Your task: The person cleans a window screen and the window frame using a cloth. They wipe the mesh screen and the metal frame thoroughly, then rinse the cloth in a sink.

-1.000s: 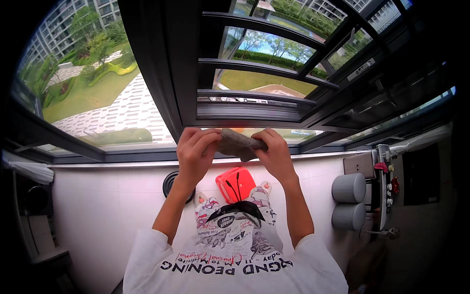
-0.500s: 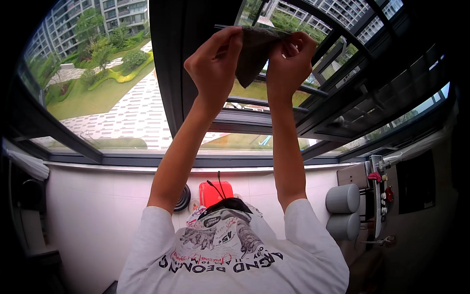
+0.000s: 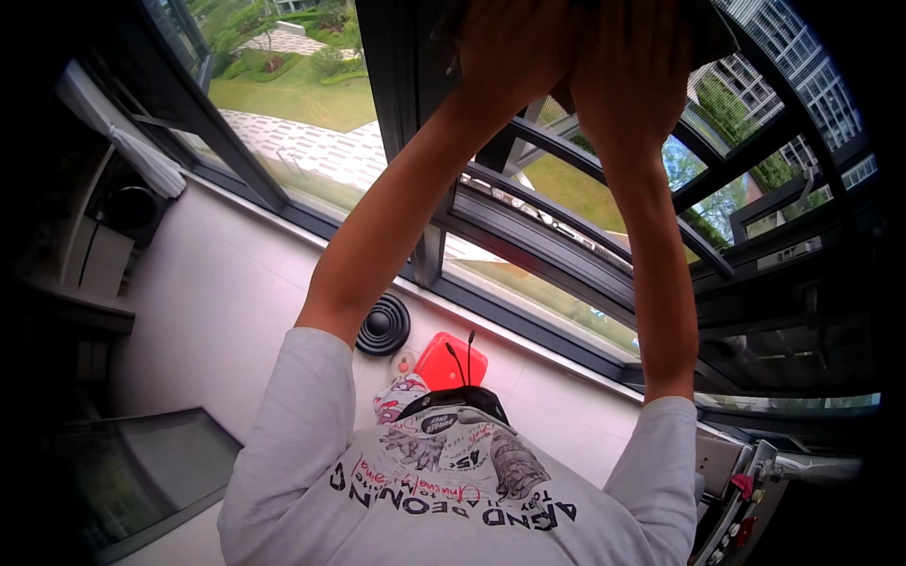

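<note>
Both hands have climbed to the upper edge of the view since half a second ago, and the whole view has swung, so the window slants across it. Nearest is one pale printed shirt (image 3: 425, 500), with two dark cords (image 3: 469, 358) beyond its hem. Two bare forearms (image 3: 377, 226) rise from its sleeves to the left hand (image 3: 514, 47) and the right hand (image 3: 630, 71), side by side with their backs toward the camera. Their fingertips are lost in shadow, so I cannot tell whether either hand grips or merely presses. One dark cloth (image 3: 710, 36), dim and mostly covered, seems to lie under both hands, its corner showing past the right one. The step in hand looks like holding this cloth up to the window frame (image 3: 547, 226); the next move would call for both hands to keep it spread and steady.

Farther off, the pale floor (image 3: 217, 311) carries one red plastic stool (image 3: 437, 363) and one black ringed disc (image 3: 382, 325), with one foot (image 3: 404, 363) between them. One white curtain (image 3: 151, 160) hangs at the left. Outside are one lawn (image 3: 311, 99) below the left pane and, upper right, at least one tall building (image 3: 797, 66).
</note>
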{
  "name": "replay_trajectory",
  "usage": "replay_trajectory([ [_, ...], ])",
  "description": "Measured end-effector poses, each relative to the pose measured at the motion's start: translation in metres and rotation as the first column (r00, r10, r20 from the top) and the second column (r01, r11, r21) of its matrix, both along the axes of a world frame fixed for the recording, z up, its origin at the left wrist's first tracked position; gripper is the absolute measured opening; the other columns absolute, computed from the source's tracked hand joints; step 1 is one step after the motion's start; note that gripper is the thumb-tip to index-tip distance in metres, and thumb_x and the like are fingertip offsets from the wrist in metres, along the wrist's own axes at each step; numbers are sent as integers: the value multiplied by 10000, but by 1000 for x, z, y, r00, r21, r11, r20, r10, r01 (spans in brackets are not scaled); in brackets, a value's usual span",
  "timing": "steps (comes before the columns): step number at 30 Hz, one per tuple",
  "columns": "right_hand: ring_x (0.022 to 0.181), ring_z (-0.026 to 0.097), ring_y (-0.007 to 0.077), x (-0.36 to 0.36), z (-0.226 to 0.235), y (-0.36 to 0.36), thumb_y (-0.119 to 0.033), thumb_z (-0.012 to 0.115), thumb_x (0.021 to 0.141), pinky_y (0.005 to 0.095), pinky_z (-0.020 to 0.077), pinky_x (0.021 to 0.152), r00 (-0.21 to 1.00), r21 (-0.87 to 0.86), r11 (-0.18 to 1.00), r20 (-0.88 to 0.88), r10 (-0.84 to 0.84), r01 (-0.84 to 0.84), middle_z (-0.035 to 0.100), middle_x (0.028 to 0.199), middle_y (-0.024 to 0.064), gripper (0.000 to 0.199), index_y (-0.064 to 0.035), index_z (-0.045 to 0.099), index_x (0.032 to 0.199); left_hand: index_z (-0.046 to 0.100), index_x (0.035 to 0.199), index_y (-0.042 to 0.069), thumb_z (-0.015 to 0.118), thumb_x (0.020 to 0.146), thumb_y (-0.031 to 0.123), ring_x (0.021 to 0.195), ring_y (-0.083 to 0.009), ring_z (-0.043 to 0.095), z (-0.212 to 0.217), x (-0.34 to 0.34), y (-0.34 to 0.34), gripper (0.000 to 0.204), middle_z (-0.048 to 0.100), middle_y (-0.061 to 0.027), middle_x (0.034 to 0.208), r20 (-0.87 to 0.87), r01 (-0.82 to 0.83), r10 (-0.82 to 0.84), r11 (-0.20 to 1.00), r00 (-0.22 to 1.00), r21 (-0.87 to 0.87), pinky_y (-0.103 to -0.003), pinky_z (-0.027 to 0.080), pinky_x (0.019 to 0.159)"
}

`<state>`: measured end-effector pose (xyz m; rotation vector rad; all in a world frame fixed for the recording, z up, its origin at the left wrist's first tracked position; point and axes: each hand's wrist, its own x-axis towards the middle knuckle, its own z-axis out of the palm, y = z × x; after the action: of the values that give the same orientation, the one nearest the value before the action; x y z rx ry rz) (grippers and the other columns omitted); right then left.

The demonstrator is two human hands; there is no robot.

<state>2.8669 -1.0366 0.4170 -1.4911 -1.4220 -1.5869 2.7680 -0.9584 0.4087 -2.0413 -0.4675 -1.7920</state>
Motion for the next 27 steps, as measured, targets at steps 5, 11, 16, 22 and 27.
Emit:
replay_trajectory([
  [5,1379,446,368,1,-43,-9,-213,565,941,494,326,1150,999,-168,986,-39,14,-21,505,1439,206,503,-5,521,1397,473,1428,-24,447,998,190,1373,-417,430,-57,10,-2,481,461,-257,1466,100,-39,45,997,994,-64,-492,320,1139],
  [11,1448,356,128,11,-205,-34,-322,544,929,372,225,1179,992,-582,804,50,-114,122,458,1521,-50,577,-269,471,1500,390,1428,-130,428,965,284,1394,-581,302,-281,5,-18,622,328,-391,1503,-172,-102,19,866,985,-490,-653,250,1122],
  [16,1444,357,90,14,-311,-57,-301,603,893,310,278,1185,998,-771,633,47,-39,61,443,1539,-74,609,-189,498,1482,452,1359,-99,559,914,337,1337,-528,389,-400,2,-51,632,427,-339,1422,-207,-121,-22,750,978,-650,-610,315,1108],
  [22,1412,429,186,-7,-300,-69,-176,620,875,368,332,1166,957,-734,634,-286,37,-244,530,1462,66,530,-53,574,1388,337,1502,-71,535,966,319,1419,-510,326,-386,-24,-60,692,341,-313,1542,-125,36,-189,675,974,-737,-559,281,1165],
  [27,1406,447,213,-19,-231,-47,-170,593,866,388,286,1199,979,-640,750,-201,42,-164,546,1440,101,500,-25,590,1345,453,1436,-41,532,943,219,1364,-436,453,-298,-8,-26,562,444,-247,1498,-30,90,-113,899,993,-428,-511,388,1114],
])
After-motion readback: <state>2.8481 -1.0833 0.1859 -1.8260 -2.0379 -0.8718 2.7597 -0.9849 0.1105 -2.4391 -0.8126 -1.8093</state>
